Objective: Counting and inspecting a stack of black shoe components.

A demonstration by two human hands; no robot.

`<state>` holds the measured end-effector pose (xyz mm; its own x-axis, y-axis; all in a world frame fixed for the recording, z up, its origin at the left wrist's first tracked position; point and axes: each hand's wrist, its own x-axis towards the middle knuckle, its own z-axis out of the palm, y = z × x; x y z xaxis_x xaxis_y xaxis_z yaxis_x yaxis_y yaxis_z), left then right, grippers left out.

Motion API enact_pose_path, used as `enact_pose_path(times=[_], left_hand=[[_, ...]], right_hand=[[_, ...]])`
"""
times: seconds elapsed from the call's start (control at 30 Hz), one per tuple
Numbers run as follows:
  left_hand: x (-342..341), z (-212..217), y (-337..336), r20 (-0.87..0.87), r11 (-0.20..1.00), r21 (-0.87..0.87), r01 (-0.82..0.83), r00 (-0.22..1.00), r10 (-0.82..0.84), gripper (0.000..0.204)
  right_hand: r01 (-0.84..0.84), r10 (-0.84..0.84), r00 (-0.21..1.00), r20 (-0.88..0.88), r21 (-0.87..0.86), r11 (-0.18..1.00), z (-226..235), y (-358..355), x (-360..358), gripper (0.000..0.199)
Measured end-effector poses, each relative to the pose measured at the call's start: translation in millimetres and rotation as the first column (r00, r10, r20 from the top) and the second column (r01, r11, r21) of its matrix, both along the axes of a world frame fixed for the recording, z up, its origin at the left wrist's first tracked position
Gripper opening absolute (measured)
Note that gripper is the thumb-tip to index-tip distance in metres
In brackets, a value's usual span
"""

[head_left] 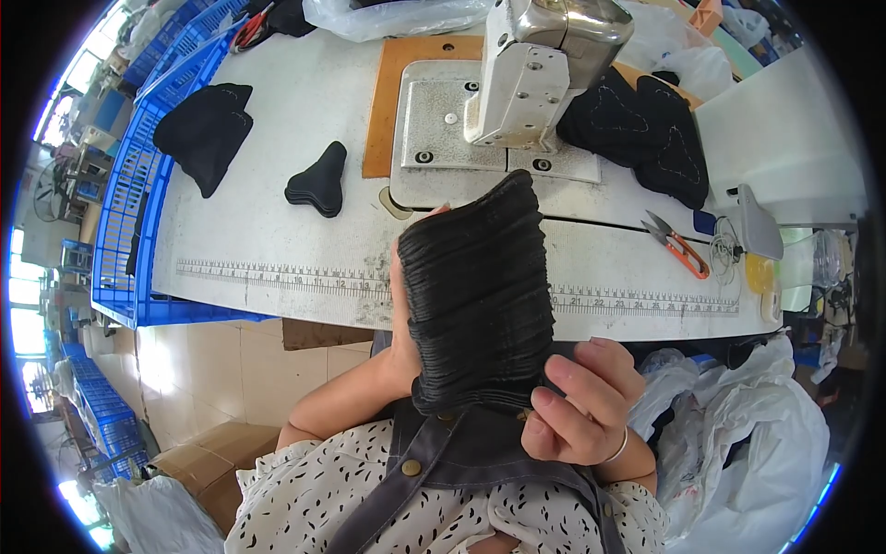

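Thick black fabric stack (480,295): between both hands' fingers.
Right hand (591,402): fingers half-curled at its lower right corner — whether pinching, I cannot tell.
Left hand (401,328): gripping its left side, fingers mostly hidden.
Orange-handled metal snips (685,255): beyond the right fingers, rightward.
White metal sewing machine (520,102): past the fingers.

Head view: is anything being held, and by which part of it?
A stack of black fabric pieces, by its left side, in the left hand; whether the right hand grips its lower right edge cannot be told.
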<state>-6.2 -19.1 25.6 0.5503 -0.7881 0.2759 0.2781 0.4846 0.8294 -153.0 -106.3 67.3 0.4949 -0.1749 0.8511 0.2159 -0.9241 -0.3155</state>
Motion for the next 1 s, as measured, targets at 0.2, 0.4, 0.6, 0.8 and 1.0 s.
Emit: enact_pose_path(times=[0.2, 0.4, 0.6, 0.8, 1.0], left_hand=[[6, 7, 2, -0.099, 0.963, 0.259, 0.069, 0.994, -0.044, 0.065], [2, 0, 0, 0.003, 0.998, 0.056, -0.004, 1.0, 0.004, 0.057], [4, 14, 5, -0.67, 0.992, -0.044, 0.119, 0.733, -0.118, 0.065], [8, -6, 1, -0.486, 0.991, 0.131, 0.014, 0.873, 0.052, 0.068], [8, -25, 4, -0.251, 0.954, 0.275, -0.124, 0.948, 0.196, 0.072]], right_hand=[[-0.005, 0.005, 0.997, -0.079, 0.005, 1.0, 3, 0, -2, 0.015], [-0.015, 0.015, 0.996, -0.086, 0.0, 1.0, 3, -1, -3, 0.017], [-0.105, 0.105, 0.994, 0.017, 0.057, 0.993, 4, -3, 4, 0.02], [-0.143, 0.153, 0.983, -0.099, 0.1, 0.985, 12, -2, 3, 0.022], [0.007, -0.006, 0.997, -0.083, 0.017, 1.0, 13, 3, 2, 0.02]])
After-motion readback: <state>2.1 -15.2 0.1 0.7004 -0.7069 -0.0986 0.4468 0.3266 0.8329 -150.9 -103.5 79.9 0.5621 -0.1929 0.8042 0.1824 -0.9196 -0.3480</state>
